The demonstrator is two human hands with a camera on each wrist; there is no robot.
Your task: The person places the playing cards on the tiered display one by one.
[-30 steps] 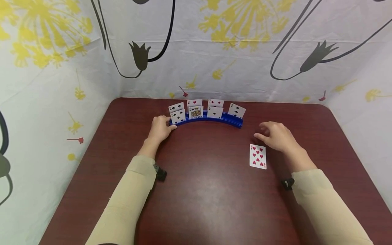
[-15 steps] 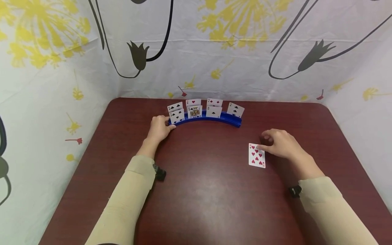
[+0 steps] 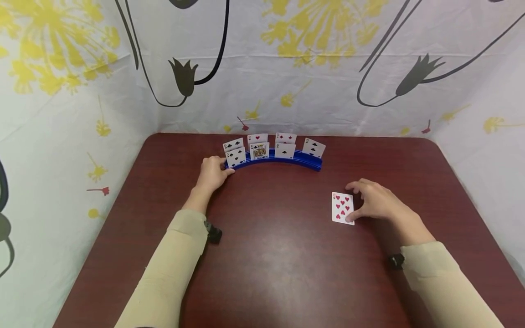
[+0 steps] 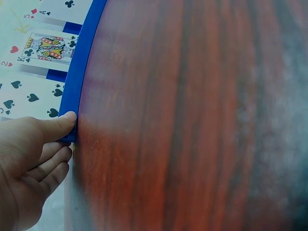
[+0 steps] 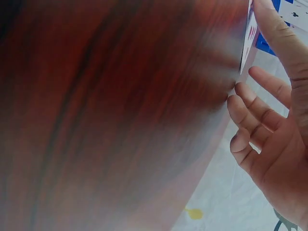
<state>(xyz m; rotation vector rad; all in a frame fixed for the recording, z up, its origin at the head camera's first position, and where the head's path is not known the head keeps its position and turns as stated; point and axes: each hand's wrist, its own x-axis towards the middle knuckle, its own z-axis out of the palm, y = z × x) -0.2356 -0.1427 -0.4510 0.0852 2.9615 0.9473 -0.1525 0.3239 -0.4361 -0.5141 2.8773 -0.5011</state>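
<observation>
A curved blue card holder [image 3: 306, 161] stands near the back of the table with several playing cards upright in it. The king of clubs [image 3: 259, 151] and ace of clubs [image 3: 285, 151] stand in its front row. My left hand [image 3: 211, 173] grips the holder's left end; in the left wrist view its thumb [image 4: 65, 124] lies on the blue rail, beside a card of spades [image 4: 32, 97]. An eight of hearts [image 3: 338, 207] lies face up on the table. My right hand [image 3: 377, 200] has its thumb on the card's near right corner, other fingers spread by the far right corner.
The dark red-brown table [image 3: 270, 255] has rounded back corners. White cloth [image 3: 336, 109] printed with flowers hangs behind it and at both sides. Each wrist bears a small black camera, as on the left wrist [image 3: 213, 233].
My right hand has moved nearer, its thumb sliding from beyond the eight of hearts down to that card's near right corner. The left hand keeps its grip on the card holder.
</observation>
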